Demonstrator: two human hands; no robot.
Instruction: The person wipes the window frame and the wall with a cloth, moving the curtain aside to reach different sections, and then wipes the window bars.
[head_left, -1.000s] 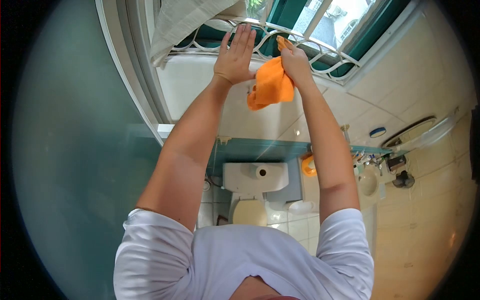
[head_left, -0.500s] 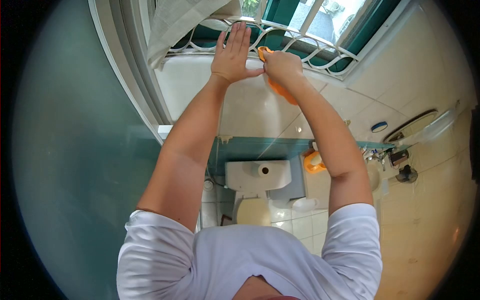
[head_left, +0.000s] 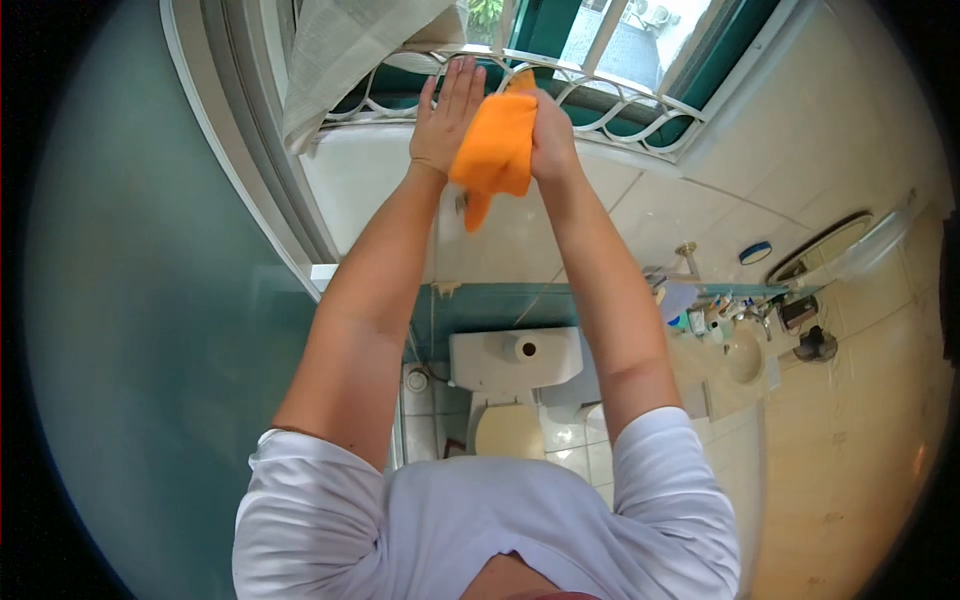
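Note:
An orange cloth hangs from my right hand, whose fingers are closed round it just below the window. Part of the cloth reaches up to the white curved grille and the rest drapes down between my hands. My left hand has its fingers stretched out against the lower edge of the grille, with nothing in it. The cloth covers part of that hand's right side. Behind the grille is a green-framed window.
A white curtain hangs at upper left beside a frosted glass panel. Far below stand a toilet tank with a paper roll on it and a closed lid. To the right are a sink and a mirror.
My right hand has moved left and slightly down, and the orange cloth has swung leftward in front of my left hand. My left hand has shifted slightly left and down, still flat.

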